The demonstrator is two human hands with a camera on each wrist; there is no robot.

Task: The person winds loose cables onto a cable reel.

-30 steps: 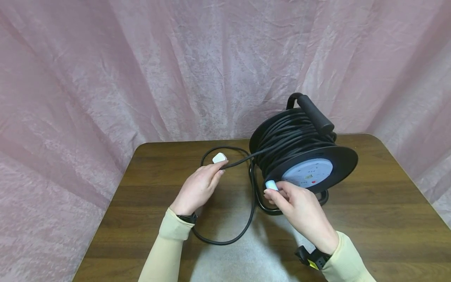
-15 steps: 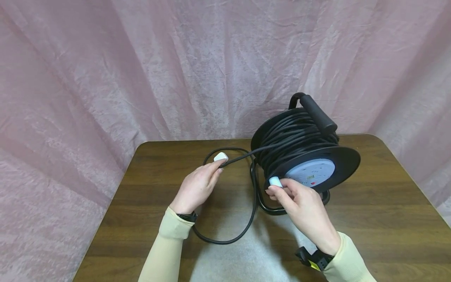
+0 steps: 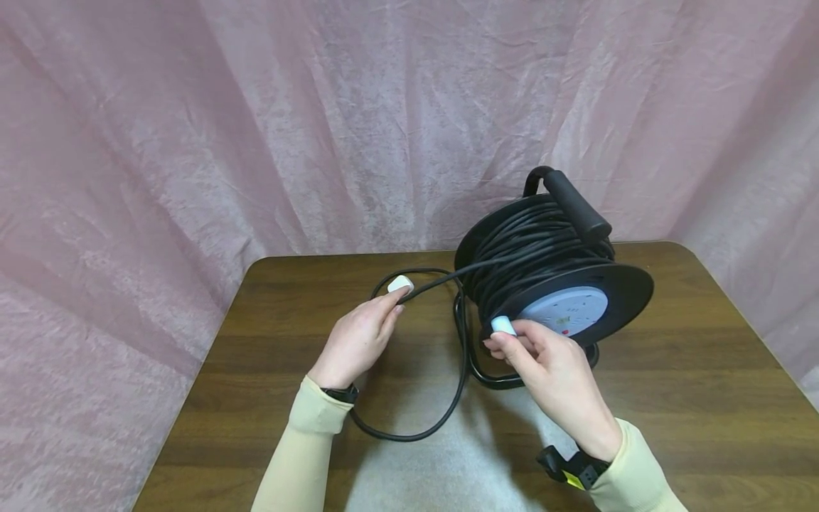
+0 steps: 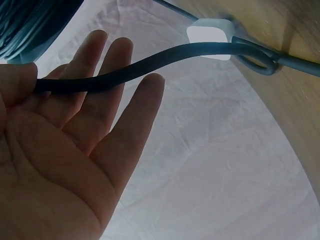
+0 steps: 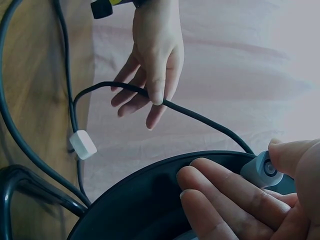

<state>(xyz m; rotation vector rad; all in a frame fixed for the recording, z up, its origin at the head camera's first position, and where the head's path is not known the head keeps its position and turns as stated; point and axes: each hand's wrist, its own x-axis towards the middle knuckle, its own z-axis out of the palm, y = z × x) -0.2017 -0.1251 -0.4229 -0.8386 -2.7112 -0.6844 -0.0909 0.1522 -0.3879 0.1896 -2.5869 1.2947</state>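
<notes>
A black cable reel (image 3: 630, 288) stands at the right of the table, wound with black cable and with a pale blue socket panel on its near side. My right hand (image 3: 553, 370) pinches the reel's light blue winding knob (image 3: 502, 326) between thumb and fingers. To the left, my left hand (image 3: 355, 341) holds the loose cable (image 4: 150, 62) running off the reel, thumb against the index finger. Its other fingers spread loosely under the cable in the left wrist view. Just past those fingertips is the cable's white plug (image 3: 399, 284).
The free cable makes a wide loop (image 3: 409, 438) on the wooden table (image 3: 256, 370) between the arms. Black stand tubing (image 3: 502, 382) juts out under the reel, and a padded carrying handle (image 3: 576, 206) rises above it. A pink curtain (image 3: 384, 128) hangs behind.
My right hand and the knob have shifted slightly right and up. The reel sits a touch further right. My left hand has barely moved.
</notes>
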